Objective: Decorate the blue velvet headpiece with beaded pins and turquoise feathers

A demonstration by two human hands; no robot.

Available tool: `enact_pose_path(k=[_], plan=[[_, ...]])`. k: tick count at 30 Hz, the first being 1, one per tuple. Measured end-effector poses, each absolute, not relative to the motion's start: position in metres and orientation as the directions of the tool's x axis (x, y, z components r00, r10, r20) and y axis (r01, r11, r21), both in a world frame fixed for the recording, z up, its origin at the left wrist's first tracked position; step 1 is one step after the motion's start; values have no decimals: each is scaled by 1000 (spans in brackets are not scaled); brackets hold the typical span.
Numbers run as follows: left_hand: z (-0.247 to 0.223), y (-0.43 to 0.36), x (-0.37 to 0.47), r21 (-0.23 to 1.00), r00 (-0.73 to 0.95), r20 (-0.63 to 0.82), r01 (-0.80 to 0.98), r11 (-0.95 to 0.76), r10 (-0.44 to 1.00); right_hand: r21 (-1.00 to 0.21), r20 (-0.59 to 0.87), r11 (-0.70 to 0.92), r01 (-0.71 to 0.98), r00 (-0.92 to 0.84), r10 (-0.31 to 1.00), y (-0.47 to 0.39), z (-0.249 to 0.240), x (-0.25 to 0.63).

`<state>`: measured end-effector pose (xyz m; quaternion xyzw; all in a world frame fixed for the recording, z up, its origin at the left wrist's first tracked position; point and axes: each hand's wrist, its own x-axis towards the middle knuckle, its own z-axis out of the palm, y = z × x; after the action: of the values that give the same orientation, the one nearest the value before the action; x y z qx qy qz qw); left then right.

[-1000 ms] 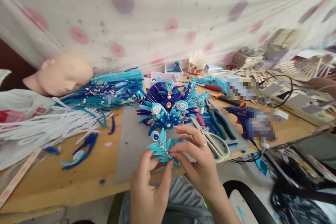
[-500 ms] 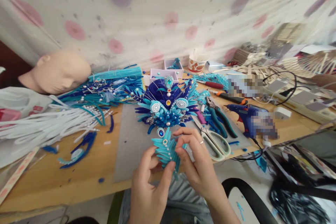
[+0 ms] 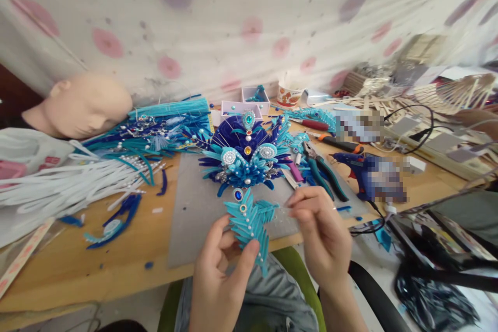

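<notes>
My left hand point(image 3: 223, 264) is closed round a turquoise feather-shaped ornament point(image 3: 249, 225), its thumb pressed on the front. Small pearls, a ringed gem and a dark blue oval stone run along the ornament, and a side branch points right. My right hand point(image 3: 321, 228) is off to the right with thumb and fingers pinched together. Faint clear wisps show between its fingertips and the branch; what it pinches is too small to make out. Behind them stands a blue beaded headdress point(image 3: 249, 161) on a grey mat point(image 3: 190, 218). My right hand partly hides the scissors point(image 3: 290, 179).
Pliers point(image 3: 327, 171) and a blue glue gun point(image 3: 358, 171) lie on the right. A mannequin head point(image 3: 85, 109), blue stems point(image 3: 171, 109) and white fuzzy stems point(image 3: 78, 181) occupy the left. Small white boxes point(image 3: 241, 111) and a paper cup point(image 3: 290, 94) stand behind.
My right hand has moved away from the ornament to the right, uncovering its side branch and now covering the scissors' handles. My left hand keeps its hold almost unmoved.
</notes>
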<state>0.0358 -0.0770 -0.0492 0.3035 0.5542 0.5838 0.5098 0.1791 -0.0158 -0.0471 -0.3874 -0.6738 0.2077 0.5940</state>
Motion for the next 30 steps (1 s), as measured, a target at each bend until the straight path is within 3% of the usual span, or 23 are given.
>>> enact_pose_path(k=[2,5,13,20,23,26,28,30], plan=[[-48,-78,35,957,-297,-211,-256,135,931,-694,617,647,316,-202,761,-19,-46,175],[-47,-80,35,959,-312,-201,-254,122,928,-699,571,658,281,-335,750,-19,-46,170],[-44,-85,35,988,-351,-134,-119,98,927,-690,511,643,332,-406,758,-20,-41,169],[-43,-85,33,989,-310,-130,-107,101,942,-667,534,640,380,-354,767,-24,-42,165],[-43,-85,33,986,-342,-151,-117,118,928,-678,561,615,403,-258,787,-21,-46,168],[-43,-86,32,974,-372,-193,-185,131,908,-722,620,566,398,11,784,-9,-45,182],[-44,-85,31,965,-385,-207,-234,121,900,-760,646,540,362,331,688,1,-41,199],[-44,-84,30,959,-389,-213,-259,115,896,-762,620,564,319,610,494,9,-34,217]])
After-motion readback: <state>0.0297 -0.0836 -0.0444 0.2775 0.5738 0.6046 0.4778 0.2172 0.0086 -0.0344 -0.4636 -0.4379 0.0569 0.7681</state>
